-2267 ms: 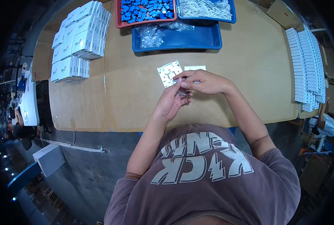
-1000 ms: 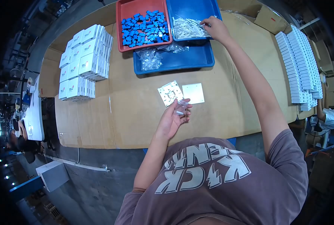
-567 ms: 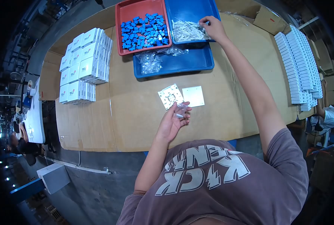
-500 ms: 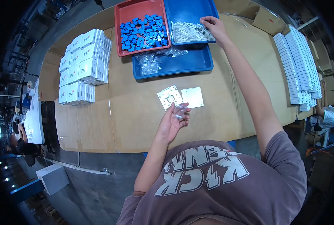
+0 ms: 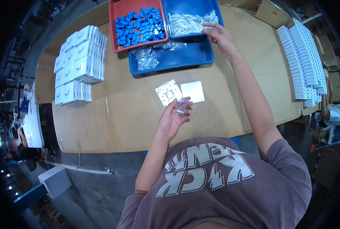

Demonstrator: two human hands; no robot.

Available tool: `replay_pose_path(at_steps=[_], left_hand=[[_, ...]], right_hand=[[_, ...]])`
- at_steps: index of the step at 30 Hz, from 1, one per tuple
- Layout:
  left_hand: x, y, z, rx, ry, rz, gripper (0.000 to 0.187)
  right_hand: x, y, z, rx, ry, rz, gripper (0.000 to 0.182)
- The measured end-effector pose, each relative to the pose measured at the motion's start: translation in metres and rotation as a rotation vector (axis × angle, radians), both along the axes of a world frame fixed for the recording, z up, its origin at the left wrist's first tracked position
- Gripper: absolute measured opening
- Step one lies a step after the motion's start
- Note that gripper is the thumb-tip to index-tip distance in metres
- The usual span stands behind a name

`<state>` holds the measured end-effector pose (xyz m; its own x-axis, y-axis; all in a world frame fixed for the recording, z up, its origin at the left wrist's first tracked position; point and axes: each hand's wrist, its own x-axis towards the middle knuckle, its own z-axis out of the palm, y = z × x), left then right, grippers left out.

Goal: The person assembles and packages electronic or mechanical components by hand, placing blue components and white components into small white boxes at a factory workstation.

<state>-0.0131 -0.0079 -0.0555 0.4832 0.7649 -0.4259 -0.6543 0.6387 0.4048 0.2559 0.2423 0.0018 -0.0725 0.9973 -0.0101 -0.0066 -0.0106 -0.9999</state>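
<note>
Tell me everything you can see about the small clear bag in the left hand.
The small bag looks like thin, clear, glossy plastic, crumpled rather than flat. The left hand pinches it between thumb and fingertips, just above the cardboard-covered table, close to the white plate lying there. Something small may sit inside, but it is too small to tell.

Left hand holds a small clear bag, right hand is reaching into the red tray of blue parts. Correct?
Not quite. The left hand does hold a small clear bag, but the right hand is at the blue tray of white parts, not the red tray of blue parts beside it. The head view shows this.
</note>
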Motion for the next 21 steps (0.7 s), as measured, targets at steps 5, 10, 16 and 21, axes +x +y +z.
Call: replay_pose_path(at_steps=[5,10,16,21], left_hand=[[-0.005,0.0,-0.005,-0.015,0.007,0.017,0.055],[-0.004,0.002,-0.009,-0.036,0.039,-0.012,0.055],[0.007,0.005,0.001,-0.016,0.038,0.005,0.048],[0.008,0.002,0.006,0.018,0.075,0.002,0.045]], right_hand=[[-0.05,-0.118,-0.025,-0.21,0.003,0.184,0.019],[-0.061,-0.167,-0.035,-0.263,0.063,0.312,0.018],[-0.052,-0.169,-0.015,-0.2,-0.18,0.494,0.011],[-0.053,-0.164,-0.018,-0.013,-0.269,0.612,0.013]])
